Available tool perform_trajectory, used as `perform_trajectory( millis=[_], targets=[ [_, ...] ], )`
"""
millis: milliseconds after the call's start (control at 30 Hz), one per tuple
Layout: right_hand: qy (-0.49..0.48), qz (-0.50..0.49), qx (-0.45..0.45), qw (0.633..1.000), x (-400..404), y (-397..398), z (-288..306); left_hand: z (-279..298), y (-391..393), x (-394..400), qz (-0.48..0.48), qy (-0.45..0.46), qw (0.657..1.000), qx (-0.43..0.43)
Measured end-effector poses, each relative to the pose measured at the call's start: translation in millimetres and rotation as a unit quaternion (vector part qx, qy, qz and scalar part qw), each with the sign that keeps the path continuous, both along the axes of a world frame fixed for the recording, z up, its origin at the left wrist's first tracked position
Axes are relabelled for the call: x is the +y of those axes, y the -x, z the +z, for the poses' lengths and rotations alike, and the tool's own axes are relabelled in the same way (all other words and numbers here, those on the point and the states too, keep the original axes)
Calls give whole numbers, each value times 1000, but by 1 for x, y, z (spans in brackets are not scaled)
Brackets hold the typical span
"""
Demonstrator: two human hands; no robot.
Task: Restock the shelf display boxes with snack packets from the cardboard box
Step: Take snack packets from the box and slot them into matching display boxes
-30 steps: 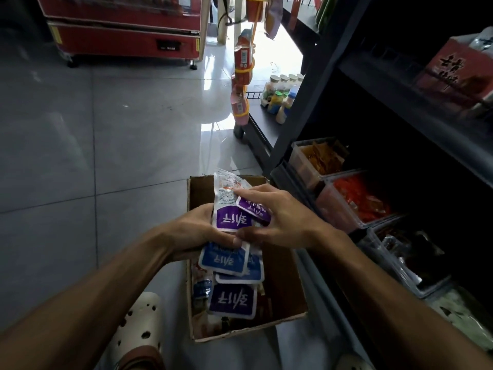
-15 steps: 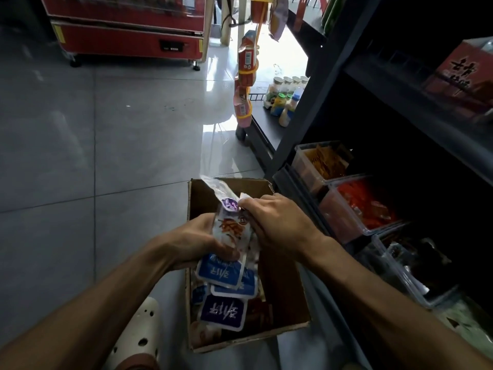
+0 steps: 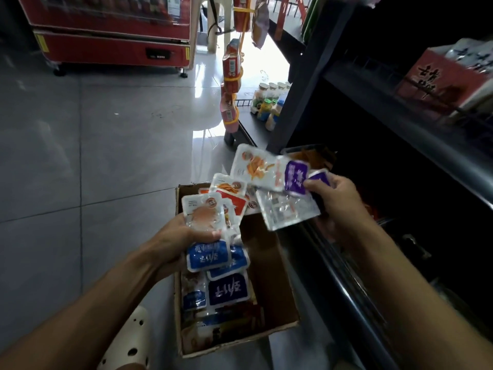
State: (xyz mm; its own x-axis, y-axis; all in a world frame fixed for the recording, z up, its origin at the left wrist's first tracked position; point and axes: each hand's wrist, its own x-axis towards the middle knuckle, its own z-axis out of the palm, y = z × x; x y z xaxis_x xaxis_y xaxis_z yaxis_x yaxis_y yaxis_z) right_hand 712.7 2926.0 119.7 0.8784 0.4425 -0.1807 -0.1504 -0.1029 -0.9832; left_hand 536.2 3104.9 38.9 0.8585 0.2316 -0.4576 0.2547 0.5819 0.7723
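Floor of grey glossy tiles (image 3: 80, 156) fills the left side, with a red vending cabinet (image 3: 112, 30) standing at its far edge and a cream perforated clog (image 3: 128, 340) at the bottom of the view. Next comes the left hand (image 3: 181, 244), palm up over the near-left part of the open brown cardboard box (image 3: 269, 289); its fingers are curled round a fanned stack of blue-and-white snack packets (image 3: 210, 252), thumb pressed on the clear top of the uppermost one. More blue packets (image 3: 226, 289) lie flat inside the box beneath that stack, and red-and-white packets (image 3: 229, 193) stick up at the box's far end. Further right, the right hand (image 3: 338, 198) is raised above the box's right edge, beside the shelf front; its thumb and curled fingers pinch a loose bunch of purple-and-white snack packets (image 3: 282, 174), which splay out to the left, one clear-backed packet hanging lower. Just behind that bunch a clear plastic display box of orange snacks (image 3: 314, 156) shows partly on the dark metal shelf unit (image 3: 400, 129). Small bottles (image 3: 266, 102) stand on a low shelf beyond, and a red printed carton (image 3: 440, 78) sits on the upper shelf at far right
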Motion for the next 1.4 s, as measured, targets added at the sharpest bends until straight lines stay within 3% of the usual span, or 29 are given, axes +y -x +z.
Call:
perform_trajectory(
  millis=[167,267,400,633,733,833,933,1100,1267,1400],
  targets=[
    [196,166,-78,963,-27,5,15,27,-7,-15,40,29,996,-68],
    [237,210,-136,939,-35,7,32,37,-10,-26,46,10,996,-71],
    [204,142,-173,953,-28,10,43,44,-14,-43,62,-33,995,-73],
    [180,72,-173,966,-46,13,58,59,-24,-62,113,-24,991,-70],
    [93,-17,-157,983,-69,3,83,70,-32,-74,121,-5,990,-73],
    [-9,-34,-90,995,-91,9,101,89,-42,-95,114,20,990,-86],
    [8,-57,-94,994,-109,22,105,112,-52,-123,108,72,985,-118],
    [62,-152,-177,970,-154,32,122,146,-66,-172,81,115,979,-147],
    [51,-121,-178,975,-190,43,149,161,-79,-212,35,73,976,-200],
    [38,-87,-142,985,-209,41,162,171,-87,-227,18,106,973,-206]
  ],
)
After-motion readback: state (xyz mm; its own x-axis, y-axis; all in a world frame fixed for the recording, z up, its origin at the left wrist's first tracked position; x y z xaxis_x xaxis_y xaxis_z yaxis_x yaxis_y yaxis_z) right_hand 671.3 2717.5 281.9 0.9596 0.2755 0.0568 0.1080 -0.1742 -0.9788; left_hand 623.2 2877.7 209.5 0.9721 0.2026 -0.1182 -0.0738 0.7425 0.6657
